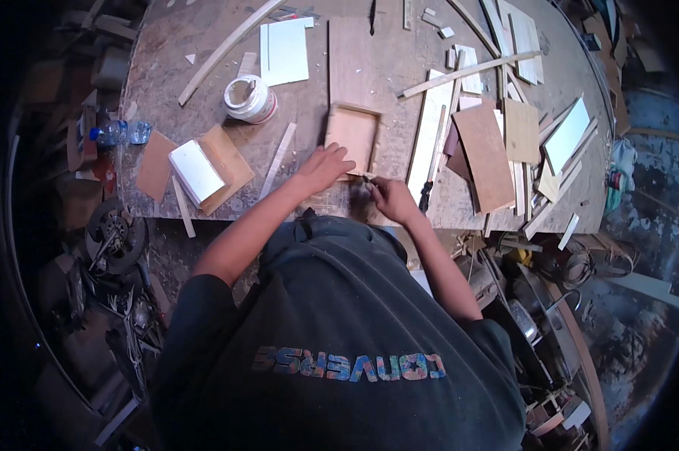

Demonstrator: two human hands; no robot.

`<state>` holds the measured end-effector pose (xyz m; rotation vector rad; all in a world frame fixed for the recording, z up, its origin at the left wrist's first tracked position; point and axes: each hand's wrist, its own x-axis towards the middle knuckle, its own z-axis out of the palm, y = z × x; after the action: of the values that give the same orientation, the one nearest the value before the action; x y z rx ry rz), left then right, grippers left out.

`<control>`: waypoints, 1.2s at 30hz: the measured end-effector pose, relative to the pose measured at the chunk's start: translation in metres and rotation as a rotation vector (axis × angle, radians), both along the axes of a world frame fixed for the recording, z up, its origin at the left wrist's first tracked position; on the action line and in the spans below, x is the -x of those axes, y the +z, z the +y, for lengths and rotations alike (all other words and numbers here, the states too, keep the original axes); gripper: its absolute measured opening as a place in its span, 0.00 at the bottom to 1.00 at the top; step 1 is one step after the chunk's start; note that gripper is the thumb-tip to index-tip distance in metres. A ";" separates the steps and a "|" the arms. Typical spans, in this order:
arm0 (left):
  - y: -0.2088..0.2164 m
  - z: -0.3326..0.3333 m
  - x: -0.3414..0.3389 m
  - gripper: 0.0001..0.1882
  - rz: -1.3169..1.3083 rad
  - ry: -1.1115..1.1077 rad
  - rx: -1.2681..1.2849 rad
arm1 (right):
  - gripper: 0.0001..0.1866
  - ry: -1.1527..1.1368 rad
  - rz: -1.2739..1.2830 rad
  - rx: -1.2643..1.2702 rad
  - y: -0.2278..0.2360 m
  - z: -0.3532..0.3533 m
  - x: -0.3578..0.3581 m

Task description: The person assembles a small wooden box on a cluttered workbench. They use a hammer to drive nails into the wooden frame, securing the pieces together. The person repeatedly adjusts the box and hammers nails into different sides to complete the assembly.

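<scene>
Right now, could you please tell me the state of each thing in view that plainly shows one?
Shallow rectangular wooden box: flat, open-topped
Left hand: resting on the box's near left corner
Right hand: curled at the box's near edge; its grip is unclear
White cylindrical plastic tub: upright, open
Clear plastic bottle: capped, lying on its side

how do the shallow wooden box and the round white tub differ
The shallow wooden box has straight sides and corners; the round white tub is curved.
The box is brown wood, while the tub is mostly white.
The left hand touches the box; neither hand touches the tub.
Both are on the workbench.
</scene>
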<state>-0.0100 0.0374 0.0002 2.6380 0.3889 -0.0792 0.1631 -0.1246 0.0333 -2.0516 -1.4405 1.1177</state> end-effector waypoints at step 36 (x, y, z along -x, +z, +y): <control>0.055 0.039 0.011 0.18 -0.371 0.958 0.475 | 0.12 -0.366 0.596 -0.155 0.079 0.013 0.063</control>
<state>-0.0207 0.0765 0.0551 1.7274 1.2544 0.5415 0.1006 -0.1112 0.1128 -1.5917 -0.7958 1.2622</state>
